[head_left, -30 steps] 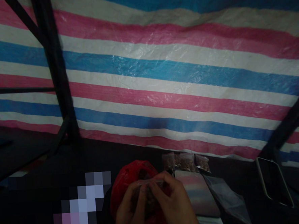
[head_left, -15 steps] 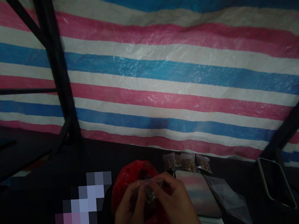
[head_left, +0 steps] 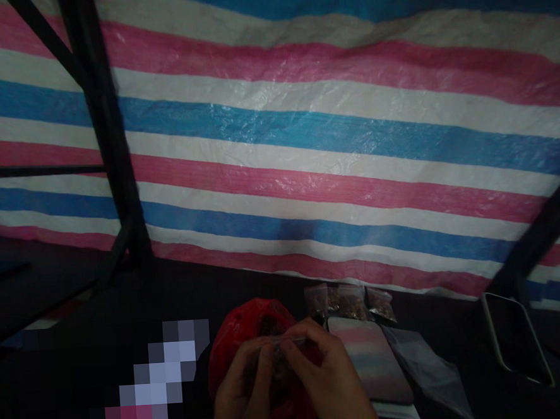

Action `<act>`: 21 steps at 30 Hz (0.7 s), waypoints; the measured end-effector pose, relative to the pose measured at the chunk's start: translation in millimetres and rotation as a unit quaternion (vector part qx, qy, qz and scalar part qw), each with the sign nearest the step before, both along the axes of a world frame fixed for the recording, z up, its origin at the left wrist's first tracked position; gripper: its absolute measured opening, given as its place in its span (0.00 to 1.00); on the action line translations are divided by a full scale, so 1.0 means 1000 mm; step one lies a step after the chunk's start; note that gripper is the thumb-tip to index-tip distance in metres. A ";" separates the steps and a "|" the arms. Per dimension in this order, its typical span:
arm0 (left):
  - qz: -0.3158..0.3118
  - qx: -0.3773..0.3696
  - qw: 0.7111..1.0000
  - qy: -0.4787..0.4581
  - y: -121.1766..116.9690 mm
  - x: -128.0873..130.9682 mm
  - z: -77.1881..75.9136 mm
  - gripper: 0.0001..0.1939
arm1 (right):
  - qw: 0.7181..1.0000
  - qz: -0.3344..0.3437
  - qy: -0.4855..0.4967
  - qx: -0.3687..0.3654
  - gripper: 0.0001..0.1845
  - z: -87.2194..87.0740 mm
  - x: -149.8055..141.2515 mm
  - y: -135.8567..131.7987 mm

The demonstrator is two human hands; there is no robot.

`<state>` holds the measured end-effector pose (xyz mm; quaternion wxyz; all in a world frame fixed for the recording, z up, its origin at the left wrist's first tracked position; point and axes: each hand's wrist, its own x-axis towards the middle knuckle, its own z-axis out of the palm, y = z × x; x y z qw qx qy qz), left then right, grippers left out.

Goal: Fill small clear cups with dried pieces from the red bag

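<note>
I see little change: left hand (head_left: 241,395) and right hand (head_left: 326,377) still pinch the small clear bag (head_left: 282,355) over the red bag (head_left: 250,338); both grips closed, fingers slightly nearer together.

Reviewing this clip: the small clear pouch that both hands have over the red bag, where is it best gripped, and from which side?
By its top strip, pinched from above. The small clear pouch hangs upright over the red bag, its dark contents low and its flat upper edge stretched level between the left hand and right hand. That edge looks thin, firm and free of contents, so fingertips at each end should hold it steadily.
</note>
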<state>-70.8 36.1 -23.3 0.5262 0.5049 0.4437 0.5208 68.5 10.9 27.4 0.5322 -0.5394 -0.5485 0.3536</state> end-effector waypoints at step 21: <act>0.004 -0.012 1.000 0.024 0.002 -0.006 -0.001 0.28 | 1.000 -0.020 0.006 -0.006 0.13 0.004 -0.005 0.000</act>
